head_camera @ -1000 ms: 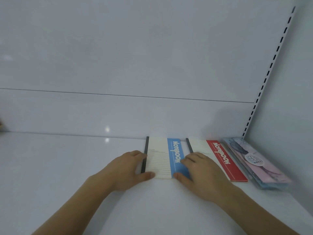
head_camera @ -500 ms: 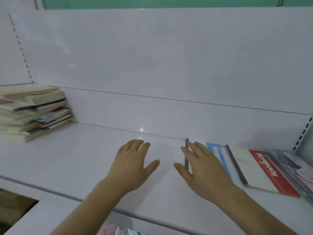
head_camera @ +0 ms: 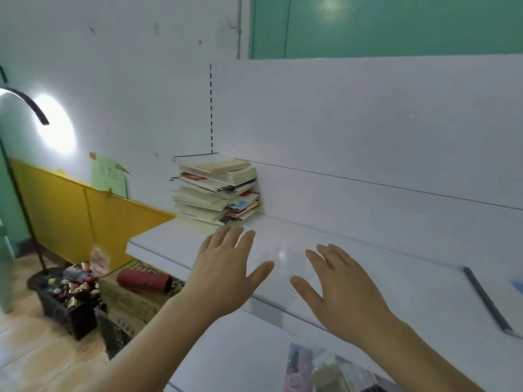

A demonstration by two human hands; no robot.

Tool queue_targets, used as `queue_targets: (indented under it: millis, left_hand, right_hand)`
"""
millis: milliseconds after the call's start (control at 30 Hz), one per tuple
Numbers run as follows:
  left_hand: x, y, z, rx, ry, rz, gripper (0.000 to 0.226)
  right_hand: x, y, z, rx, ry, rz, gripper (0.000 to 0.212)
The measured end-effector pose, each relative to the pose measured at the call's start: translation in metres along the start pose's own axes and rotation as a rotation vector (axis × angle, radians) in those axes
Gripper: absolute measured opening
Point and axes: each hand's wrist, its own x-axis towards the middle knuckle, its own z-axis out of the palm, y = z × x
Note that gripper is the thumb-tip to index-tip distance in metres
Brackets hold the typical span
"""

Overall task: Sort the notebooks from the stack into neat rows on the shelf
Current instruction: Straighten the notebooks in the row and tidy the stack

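Both hands are empty and spread flat, palms down, over the white shelf [head_camera: 353, 267]: my left hand [head_camera: 226, 267] reaches with its fingertips just short of the stack of notebooks [head_camera: 218, 190], and my right hand [head_camera: 342, 290] hovers beside it over bare shelf. Neither is touching anything that I can see.

That stack is the biggest thing I have to deal with. It sits at the left end of the shelf, against the back panel, and it is tall and ragged, with covers jutting out at different angles. I judge it heavy as a whole and likely to slide apart if I drag it, so I would not take it as a block.

Each notebook looks thin, light and floppy, with a smooth cover that could slip between neighbours. I would lift from the top, a few at a time, pinching along the bound spine edge where the book is stiffest, the other hand steadying the pile.

At the far right edge lies a placed notebook [head_camera: 486, 298], its dark spine strip showing, flat on the shelf.
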Motion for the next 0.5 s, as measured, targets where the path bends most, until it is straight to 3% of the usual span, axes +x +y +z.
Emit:
queue_targets:
  millis: [233,500]
  left_hand:
    - [0.024,-0.108,-0.018,-0.013,0.05,-0.054,0.071]
    - [0.114,-0.195,-0.026,-0.035,0.122,-0.002,0.052]
  right_hand:
    - [0.088,-0.079,0.01,0.053,0.098,-0.047,0.078]
    - [0.21,-0.118,0.028,0.134,0.291,-0.096,0.06]
